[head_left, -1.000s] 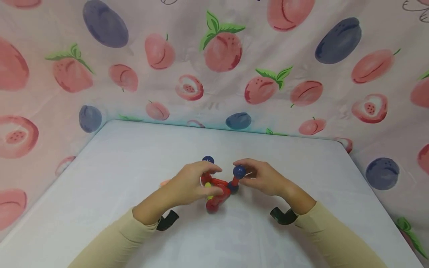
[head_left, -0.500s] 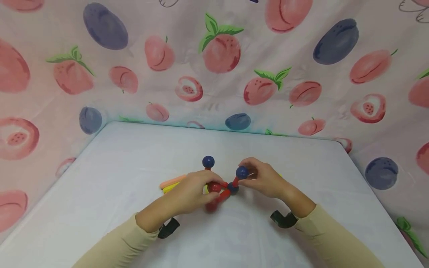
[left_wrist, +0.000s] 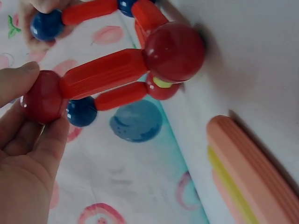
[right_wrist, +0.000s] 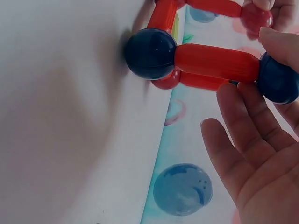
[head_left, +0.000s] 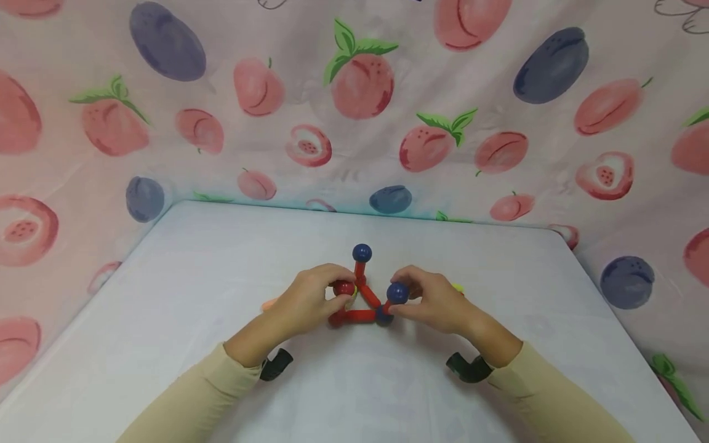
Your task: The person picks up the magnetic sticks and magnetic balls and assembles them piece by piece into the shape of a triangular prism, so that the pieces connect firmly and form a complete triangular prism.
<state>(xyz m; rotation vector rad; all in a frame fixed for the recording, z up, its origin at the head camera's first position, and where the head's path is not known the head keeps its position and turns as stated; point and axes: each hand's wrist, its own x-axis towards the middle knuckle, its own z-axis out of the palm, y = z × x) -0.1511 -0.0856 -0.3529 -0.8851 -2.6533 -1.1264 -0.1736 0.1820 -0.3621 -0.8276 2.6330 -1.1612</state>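
Observation:
A small frame of red magnetic sticks point(head_left: 360, 316) and balls stands on the table. Three sticks form a triangle at its base, and an upright stick rises from each corner. My left hand point(head_left: 310, 301) pinches the red ball point(left_wrist: 43, 97) atop the left upright stick point(left_wrist: 105, 73), between thumb and fingers. With my right hand point(head_left: 434, 301) I hold the blue ball point(right_wrist: 279, 79) that caps the right upright stick point(right_wrist: 216, 62). Behind them, another blue ball point(head_left: 362, 253) tops the back upright, touched by neither hand. A red ball point(left_wrist: 174, 52) and a blue ball point(right_wrist: 150, 53) mark the two near base corners.
Orange sticks point(left_wrist: 252, 161) and a yellow stick point(left_wrist: 232, 184) lie beside my left hand, mostly hidden in the head view. Something yellow point(head_left: 457, 287) shows behind my right hand. A fruit-print cloth point(head_left: 365, 147) hangs along the back edge of the white table point(head_left: 232, 246).
The frame has turned clockwise as seen from above: its back upright moved right and away, its left corner away and left. My left hand moved slightly away with the red ball.

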